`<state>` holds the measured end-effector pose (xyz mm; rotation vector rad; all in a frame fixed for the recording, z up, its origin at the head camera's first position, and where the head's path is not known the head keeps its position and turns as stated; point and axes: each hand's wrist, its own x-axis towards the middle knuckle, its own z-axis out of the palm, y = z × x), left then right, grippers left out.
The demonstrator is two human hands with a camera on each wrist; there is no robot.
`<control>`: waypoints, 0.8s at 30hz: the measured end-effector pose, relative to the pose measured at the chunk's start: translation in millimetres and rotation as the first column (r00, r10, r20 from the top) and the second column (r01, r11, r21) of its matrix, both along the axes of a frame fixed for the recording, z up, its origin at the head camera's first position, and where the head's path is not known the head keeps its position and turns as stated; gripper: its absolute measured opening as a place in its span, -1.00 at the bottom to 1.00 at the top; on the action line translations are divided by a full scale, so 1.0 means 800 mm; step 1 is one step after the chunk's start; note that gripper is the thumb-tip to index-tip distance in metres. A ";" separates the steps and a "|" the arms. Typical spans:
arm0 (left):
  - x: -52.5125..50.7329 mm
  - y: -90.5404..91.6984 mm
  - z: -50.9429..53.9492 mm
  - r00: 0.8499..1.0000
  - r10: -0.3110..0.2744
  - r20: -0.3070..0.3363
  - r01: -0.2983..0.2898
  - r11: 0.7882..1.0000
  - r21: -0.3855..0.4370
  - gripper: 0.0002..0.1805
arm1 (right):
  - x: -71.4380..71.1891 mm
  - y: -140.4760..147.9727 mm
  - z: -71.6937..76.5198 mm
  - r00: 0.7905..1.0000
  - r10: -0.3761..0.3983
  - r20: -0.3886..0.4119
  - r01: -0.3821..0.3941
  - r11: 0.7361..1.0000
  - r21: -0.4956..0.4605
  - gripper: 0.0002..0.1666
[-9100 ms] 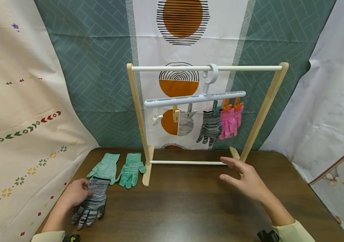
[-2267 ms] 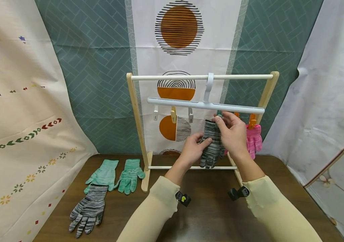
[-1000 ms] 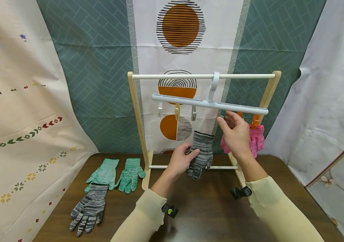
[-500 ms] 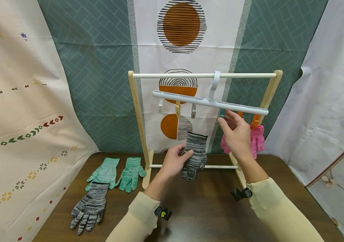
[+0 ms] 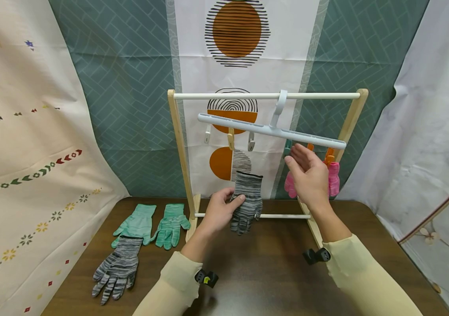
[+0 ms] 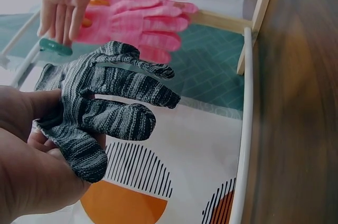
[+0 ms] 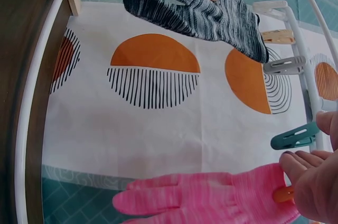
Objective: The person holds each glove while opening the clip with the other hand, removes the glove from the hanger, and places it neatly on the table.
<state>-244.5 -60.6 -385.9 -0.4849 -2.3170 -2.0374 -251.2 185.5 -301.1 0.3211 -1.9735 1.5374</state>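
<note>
In the head view my left hand (image 5: pixel 217 213) pinches a grey-and-black striped knit glove (image 5: pixel 249 193) between thumb and fingers, cuff up, below the hanger. The left wrist view shows the thumb on the glove (image 6: pixel 116 86), whose fingers point away. My right hand (image 5: pixel 312 177) is raised by the hanger's right half, thumb and fingers apart, beside a green clothespin (image 5: pixel 288 146). In the right wrist view that clothespin (image 7: pixel 294 137) hangs with no glove in it. Pink gloves (image 5: pixel 333 179) hang from orange clothespins (image 5: pixel 329 155), partly hidden behind my right hand.
A pale blue hanger (image 5: pixel 244 126) hangs tilted from the white bar of a wooden rack (image 5: pixel 178 145). White, yellow (image 5: pixel 231 138) and grey (image 5: pixel 251 141) clothespins hang from it. On the table (image 5: pixel 264 272) lie two mint gloves (image 5: pixel 170 226) and a second grey striped glove (image 5: pixel 117 270).
The grey striped glove came off the green clothespin; my left hand has carried it left and down from the hanger. My right hand's fingers have parted from the clothespin.
</note>
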 end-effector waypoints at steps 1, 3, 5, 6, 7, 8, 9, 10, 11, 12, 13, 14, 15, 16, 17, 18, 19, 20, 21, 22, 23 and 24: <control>0.000 -0.002 0.000 1.000 0.003 0.002 -0.003 1.000 0.004 -0.68 | 0.000 0.000 -0.001 1.000 0.000 -0.002 0.000 1.000 -0.002 -0.42; 0.000 -0.007 0.000 1.000 0.005 0.006 -0.005 1.000 0.012 -0.67 | 0.002 0.001 -0.002 1.000 0.006 -0.012 -0.006 1.000 -0.006 -0.42; 0.000 -0.011 0.000 1.000 0.004 0.012 -0.004 1.000 0.025 -0.66 | 0.004 0.003 -0.004 1.000 0.007 -0.020 -0.007 1.000 -0.002 -0.42; 0.001 -0.012 0.000 1.000 0.004 0.012 -0.004 1.000 0.027 -0.66 | 0.005 0.003 -0.005 1.000 0.003 -0.023 -0.003 1.000 0.006 -0.42; 0.001 -0.014 0.000 1.000 0.004 0.012 -0.005 1.000 0.029 -0.66 | 0.006 0.004 -0.006 1.000 -0.002 -0.024 0.002 1.000 0.018 -0.43; 0.001 -0.016 0.000 1.000 0.007 0.014 -0.007 1.000 0.029 -0.66 | 0.007 0.005 -0.007 1.000 -0.004 -0.031 0.004 1.000 0.029 -0.43; 0.001 -0.017 -0.001 1.000 0.012 0.014 -0.012 1.000 0.027 -0.66 | 0.008 0.005 -0.009 0.999 -0.009 -0.032 0.011 0.999 0.043 -0.43; 0.002 -0.019 -0.001 1.000 0.014 0.013 -0.015 1.000 0.026 -0.66 | 0.009 0.007 -0.010 0.999 -0.012 -0.037 0.014 0.999 0.053 -0.43; 0.002 -0.020 -0.001 1.000 0.019 0.012 -0.019 0.999 0.027 -0.66 | 0.009 0.008 -0.012 0.999 -0.013 -0.042 0.016 0.998 0.063 -0.44; 0.002 -0.022 -0.002 1.000 0.023 0.008 -0.023 0.999 0.027 -0.66 | 0.010 0.009 -0.013 0.999 -0.017 -0.046 0.021 0.997 0.076 -0.43; 0.002 -0.024 -0.002 1.000 0.028 0.010 -0.028 0.999 0.033 -0.66 | 0.010 0.009 -0.015 0.999 -0.020 -0.049 0.024 0.996 0.091 -0.43; 0.003 -0.026 -0.003 0.999 0.032 0.008 -0.032 0.999 0.039 -0.67 | 0.011 0.010 -0.017 0.998 -0.019 -0.052 0.024 0.994 0.102 -0.43; 0.003 -0.028 -0.003 0.999 0.036 0.005 -0.037 0.998 0.043 -0.68 | 0.011 0.011 -0.019 0.998 -0.016 -0.053 0.022 0.993 0.114 -0.43; 0.004 -0.030 -0.003 0.999 0.040 0.004 -0.040 0.998 0.048 -0.68 | 0.012 0.011 -0.021 0.998 -0.015 -0.056 0.023 0.992 0.126 -0.43; 0.004 -0.032 -0.003 0.999 0.044 0.004 -0.044 0.998 0.052 -0.69 | 0.013 0.011 -0.022 0.998 -0.013 -0.059 0.021 0.990 0.137 -0.43; 0.005 -0.034 -0.003 0.999 0.048 0.005 -0.048 0.997 0.054 -0.70 | 0.014 0.012 -0.024 0.998 -0.012 -0.061 0.021 0.989 0.148 -0.43; 0.005 -0.037 -0.003 0.999 0.053 0.009 -0.053 0.997 0.057 -0.70 | 0.016 0.012 -0.025 0.998 -0.008 -0.063 0.018 0.987 0.157 -0.44; 0.005 -0.039 -0.003 0.998 0.056 0.011 -0.057 0.997 0.055 -0.70 | 0.017 0.012 -0.026 0.998 -0.002 -0.065 0.013 0.987 0.163 -0.44; 0.006 -0.042 -0.003 0.998 0.059 0.012 -0.059 0.997 0.049 -0.70 | 0.018 0.012 -0.027 0.998 0.000 -0.068 0.011 0.985 0.171 -0.44; 0.006 -0.045 -0.004 0.998 0.061 0.018 -0.061 0.997 0.045 -0.70 | 0.019 0.013 -0.028 0.997 0.002 -0.071 0.010 0.984 0.178 -0.44; 0.006 -0.047 -0.004 0.998 0.065 0.020 -0.065 0.997 0.037 -0.70 | 0.020 0.013 -0.029 0.997 0.005 -0.073 0.008 0.983 0.183 -0.44; 0.006 -0.050 -0.005 0.997 0.069 0.022 -0.069 0.997 0.026 -0.69 | 0.021 0.013 -0.029 0.997 0.007 -0.074 0.007 0.982 0.189 -0.44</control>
